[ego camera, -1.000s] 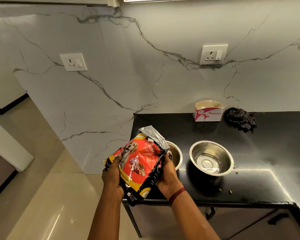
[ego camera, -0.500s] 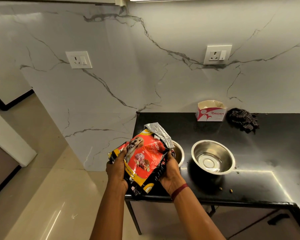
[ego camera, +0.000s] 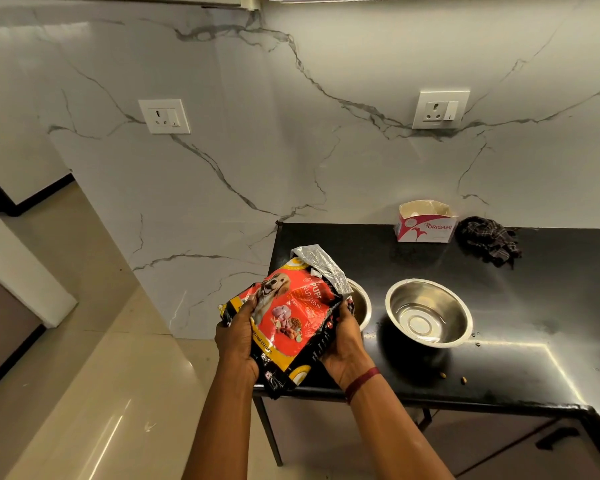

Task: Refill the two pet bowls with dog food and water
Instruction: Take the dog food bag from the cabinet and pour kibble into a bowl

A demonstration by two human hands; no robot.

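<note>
I hold a red, yellow and black dog food bag [ego camera: 288, 313] in both hands over the left end of the black counter [ego camera: 520, 372]. My left hand [ego camera: 238, 337] grips its lower left side, my right hand [ego camera: 343, 341] its right edge. The bag's torn silver top [ego camera: 321, 263] tilts toward a steel bowl [ego camera: 361, 304] that the bag mostly hides, so its contents cannot be made out. A second steel bowl [ego camera: 429, 312] stands to its right, shiny inside, with no kibble in it.
Two stray kibble pieces [ego camera: 452, 377] lie near the counter's front edge. A white and pink cardboard box [ego camera: 425, 223] and a dark crumpled cloth [ego camera: 487, 239] sit at the back by the marble wall. Left of the counter is tiled floor [ego camera: 84, 393].
The bag and both hands have shifted slightly right and up toward the left bowl. The view has also drifted a little; the bowls have stayed put.
</note>
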